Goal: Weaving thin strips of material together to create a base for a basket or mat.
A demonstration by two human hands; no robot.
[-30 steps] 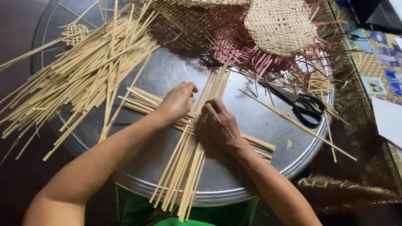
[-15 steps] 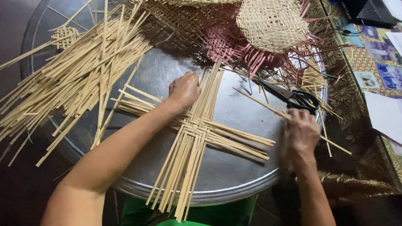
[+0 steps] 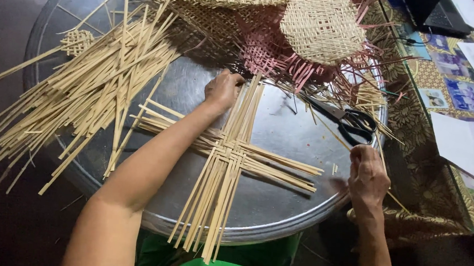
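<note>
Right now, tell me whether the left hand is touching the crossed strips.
Touching. The head view shows the left hand resting its fingers on the upper ends of the crossed strips.

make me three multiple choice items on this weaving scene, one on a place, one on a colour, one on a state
1. Where do the scissors lie?
A. on the round metal tray, right of the crossed strips
B. under the loose pile of strips
C. in the left hand

2. What colour are the scissor handles?
A. red
B. black
C. yellow

3. How do the crossed strips at the middle lie?
A. rolled into a coil
B. stacked all in one direction
C. interlaced, one band across the other

Answers:
1 A, they rest on the metal tray beyond the right hand.
2 B, both loops show black.
3 C, the bands cross at right angles and pass over and under, with the left hand on the far ends.
</note>
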